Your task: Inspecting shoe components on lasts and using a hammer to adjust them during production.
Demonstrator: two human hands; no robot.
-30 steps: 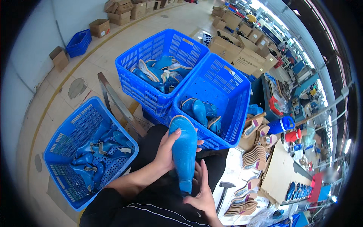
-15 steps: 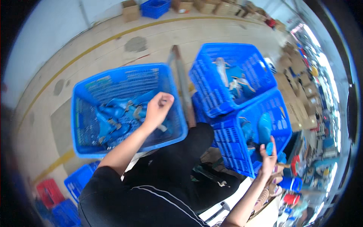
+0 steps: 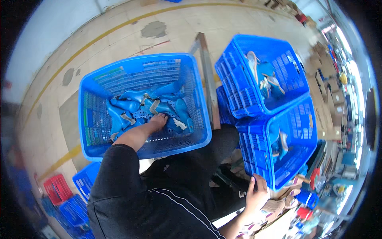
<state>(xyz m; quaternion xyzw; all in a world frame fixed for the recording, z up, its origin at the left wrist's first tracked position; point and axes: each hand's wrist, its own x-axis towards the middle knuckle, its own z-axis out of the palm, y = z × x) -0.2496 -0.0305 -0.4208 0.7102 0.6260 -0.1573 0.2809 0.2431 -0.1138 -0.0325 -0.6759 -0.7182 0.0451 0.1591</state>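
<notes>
My left hand (image 3: pixel 159 120) reaches down into a large blue plastic crate (image 3: pixel 145 153) in front of me, its fingers among blue shoe lasts (image 3: pixel 126 105). Those fingers are partly hidden, so whether they grip a last does not show. Pale scraps of material (image 3: pixel 180 124) lie on or between the lasts. My right hand (image 3: pixel 258 194) is at the near corner of a lower right blue crate (image 3: pixel 254 153), fingers up and apart, with nothing in them. Inside that crate are blue shoe lasts (image 3: pixel 283 146), one with a pale edge.
Another blue crate (image 3: pixel 260 104) with pale and blue shoe pieces stands behind the right one. A metal bar (image 3: pixel 207 75) runs beside the left crate. Smaller red (image 3: pixel 58 189) and blue crates sit at the lower left. Cardboard boxes (image 3: pixel 321 107) line the right side.
My left hand has gone down from above into the left crate. My right hand has let go of a blue shoe last and drawn back out of the right crate toward me.
</notes>
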